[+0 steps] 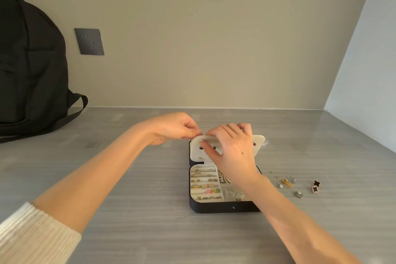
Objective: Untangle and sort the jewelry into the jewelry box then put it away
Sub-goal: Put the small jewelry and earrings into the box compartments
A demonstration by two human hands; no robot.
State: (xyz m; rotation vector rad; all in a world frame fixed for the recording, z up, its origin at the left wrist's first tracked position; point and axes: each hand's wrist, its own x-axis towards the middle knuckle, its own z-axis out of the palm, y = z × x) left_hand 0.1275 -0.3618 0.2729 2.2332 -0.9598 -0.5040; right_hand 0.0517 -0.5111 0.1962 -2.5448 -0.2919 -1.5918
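Right hand (233, 150) across jewelry box (225, 208) flap (198, 151); loose earrings (286, 182) beside; backpack (32, 66) left.

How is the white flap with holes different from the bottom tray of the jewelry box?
The earring flap stands raised, held by the left hand and right hand; the bottom tray lies flat. The flap carries few studs; the tray looks full of jewelry. Both are cream-coloured inside.

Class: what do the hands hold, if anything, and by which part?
The cream earring panel of the jewelry box: the left hand seems to pinch its upper-left corner, and the right hand grips its top edge.
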